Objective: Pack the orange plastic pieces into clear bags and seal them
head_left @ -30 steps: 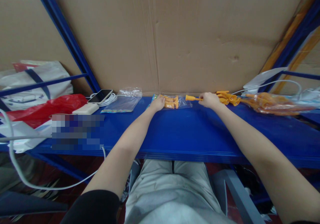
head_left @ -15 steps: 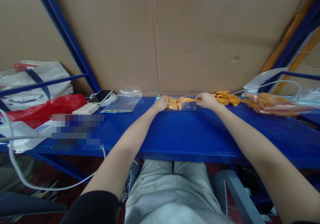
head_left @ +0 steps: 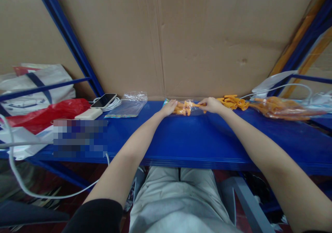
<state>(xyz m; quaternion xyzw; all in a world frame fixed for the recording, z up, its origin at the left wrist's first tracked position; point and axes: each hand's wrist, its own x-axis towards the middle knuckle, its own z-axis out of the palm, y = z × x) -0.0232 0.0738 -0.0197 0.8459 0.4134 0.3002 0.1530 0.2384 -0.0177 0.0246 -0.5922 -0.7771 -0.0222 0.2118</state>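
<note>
A clear plastic bag (head_left: 197,111) with several orange plastic pieces (head_left: 184,107) inside lies at the back of the blue table, crumpled and shiny in its middle. My left hand (head_left: 169,107) grips the bag's left end, where a bit of coloured edge shows. At the right end my right hand (head_left: 210,105) has its fingers closed around a slim orange piece (head_left: 200,105) that reaches towards the bag; the fingertips are partly hidden. Just right of that hand sits a pile of loose orange cone-shaped pieces (head_left: 234,102).
A larger clear bag of orange pieces (head_left: 281,108) lies at the right. Left of my hands are a flat clear bag (head_left: 127,107), a phone (head_left: 104,100) on a coiled white cable, a white box (head_left: 89,114) and a red plastic bag (head_left: 52,110). Cardboard (head_left: 202,42) walls the back.
The bag has bunched up between my hands, and the orange pieces in it have shifted together. My right hand has moved slightly left; my left hand lies flatter.
</note>
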